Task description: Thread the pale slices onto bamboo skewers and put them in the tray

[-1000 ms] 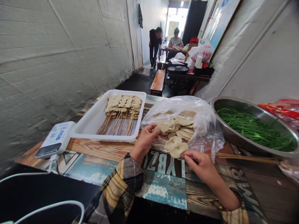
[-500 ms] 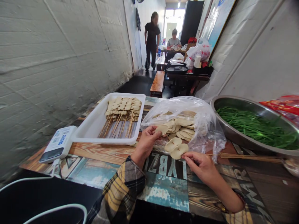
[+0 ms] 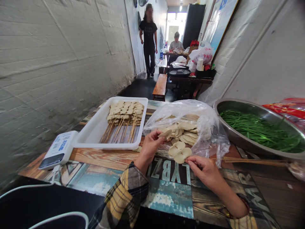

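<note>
Pinched between the fingertips of my left hand (image 3: 150,145) is one thin, round, beige slice (image 3: 166,134), now tilted. My right hand (image 3: 206,170) is closed at the near edge of two overlapping beige slices (image 3: 183,155), threaded on a skewer whose shaft is mostly hidden by the hand. Behind both hands, a pile of the same slices (image 3: 188,129) spills from an open clear plastic bag (image 3: 209,122). To the left, a white plastic tray (image 3: 89,143) contains stacked skewers of slices (image 3: 126,109), their sticks pointing toward me. The slices' exact kind cannot be made out.
Loose bamboo skewers (image 3: 254,161) lie right of my right hand. A metal basin (image 3: 218,109) of green chives stands behind them. A white device (image 3: 56,151) with a cable sits at the left. Beyond are a bench (image 3: 160,84), a standing person (image 3: 149,41) and a seated person (image 3: 176,43).
The slice in my left hand has tipped from facing me to nearly edge-on. My right hand has hardly moved. The standing person has come closer.
</note>
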Available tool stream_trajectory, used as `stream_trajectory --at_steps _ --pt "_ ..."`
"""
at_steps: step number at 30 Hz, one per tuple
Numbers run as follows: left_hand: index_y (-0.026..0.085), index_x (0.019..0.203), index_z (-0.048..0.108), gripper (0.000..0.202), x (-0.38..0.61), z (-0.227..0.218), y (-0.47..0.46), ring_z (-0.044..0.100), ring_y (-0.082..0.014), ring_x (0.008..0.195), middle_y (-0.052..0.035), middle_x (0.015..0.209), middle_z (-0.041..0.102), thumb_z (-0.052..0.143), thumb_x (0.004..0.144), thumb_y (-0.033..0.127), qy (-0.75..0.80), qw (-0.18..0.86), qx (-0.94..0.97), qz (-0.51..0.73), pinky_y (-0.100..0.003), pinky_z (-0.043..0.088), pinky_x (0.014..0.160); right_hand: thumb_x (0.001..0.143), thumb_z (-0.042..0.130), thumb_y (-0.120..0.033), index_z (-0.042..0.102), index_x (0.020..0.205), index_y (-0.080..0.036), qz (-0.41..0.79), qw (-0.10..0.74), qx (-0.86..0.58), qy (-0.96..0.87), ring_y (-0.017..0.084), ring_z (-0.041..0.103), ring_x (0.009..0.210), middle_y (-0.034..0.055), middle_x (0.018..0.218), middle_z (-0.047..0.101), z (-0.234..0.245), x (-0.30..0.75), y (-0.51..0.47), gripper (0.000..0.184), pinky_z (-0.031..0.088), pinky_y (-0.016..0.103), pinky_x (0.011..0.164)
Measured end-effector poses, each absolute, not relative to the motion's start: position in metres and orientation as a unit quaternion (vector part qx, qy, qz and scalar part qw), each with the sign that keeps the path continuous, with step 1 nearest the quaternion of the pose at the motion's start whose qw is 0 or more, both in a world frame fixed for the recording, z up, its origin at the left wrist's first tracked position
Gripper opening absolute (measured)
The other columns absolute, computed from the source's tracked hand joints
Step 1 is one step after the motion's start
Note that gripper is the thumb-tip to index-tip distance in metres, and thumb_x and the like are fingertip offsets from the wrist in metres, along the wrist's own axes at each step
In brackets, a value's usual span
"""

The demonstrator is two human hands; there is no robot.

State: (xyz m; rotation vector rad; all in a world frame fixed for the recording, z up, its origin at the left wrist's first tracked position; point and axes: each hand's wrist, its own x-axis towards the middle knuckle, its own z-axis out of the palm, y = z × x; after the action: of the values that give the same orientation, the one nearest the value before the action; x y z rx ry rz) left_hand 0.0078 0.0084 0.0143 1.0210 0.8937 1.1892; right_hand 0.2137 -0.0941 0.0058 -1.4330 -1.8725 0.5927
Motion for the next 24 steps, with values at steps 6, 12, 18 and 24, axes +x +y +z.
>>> stream_trajectory --at_steps 6,12,18,24 --pt "0.015 0.076 0.065 0.026 0.0082 0.0142 0.0074 0.062 -0.0133 0.060 -0.0013 0.069 0.070 0.081 0.061 0.029 0.396 0.610 0.459 0.510 -0.023 0.044 0.058 0.091 0.048 -0.026 0.071 0.080 -0.018 0.216 0.348 -0.544 -0.732 0.018 0.068 0.066 0.0039 0.076 0.074 -0.0009 0.2148 -0.0927 0.026 0.049 0.024 0.059" --pt "0.015 0.074 0.067 0.023 0.0097 0.0123 0.0071 0.063 -0.0153 0.066 -0.0027 0.072 0.070 0.080 0.064 0.032 0.393 0.606 0.480 0.498 -0.025 0.046 0.064 0.091 0.049 -0.027 0.071 0.082 -0.018 0.191 0.354 -0.548 -0.734 0.018 0.069 0.066 0.0041 0.075 0.074 -0.0026 0.2135 -0.0923 0.025 0.050 0.025 0.060" --pt "0.015 0.073 0.066 0.024 0.0106 0.0157 0.0037 0.062 -0.0145 0.062 -0.0036 0.069 0.070 0.080 0.064 0.032 0.382 0.629 0.480 0.479 -0.024 0.044 0.060 0.090 0.049 -0.026 0.070 0.083 -0.019 0.192 0.362 -0.547 -0.731 0.018 0.069 0.067 0.0040 0.077 0.074 -0.0035 0.2139 -0.0916 0.024 0.051 0.026 0.062" --pt "0.015 0.079 0.061 0.031 0.0099 0.0185 0.0031 0.064 -0.0125 0.060 -0.0009 0.069 0.068 0.082 0.060 0.027 0.365 0.673 0.411 0.495 -0.020 0.042 0.055 0.090 0.050 -0.027 0.071 0.082 -0.019 0.186 0.378 -0.544 -0.725 0.019 0.070 0.068 0.0044 0.077 0.075 -0.0034 0.2137 -0.0921 0.023 0.052 0.027 0.064"
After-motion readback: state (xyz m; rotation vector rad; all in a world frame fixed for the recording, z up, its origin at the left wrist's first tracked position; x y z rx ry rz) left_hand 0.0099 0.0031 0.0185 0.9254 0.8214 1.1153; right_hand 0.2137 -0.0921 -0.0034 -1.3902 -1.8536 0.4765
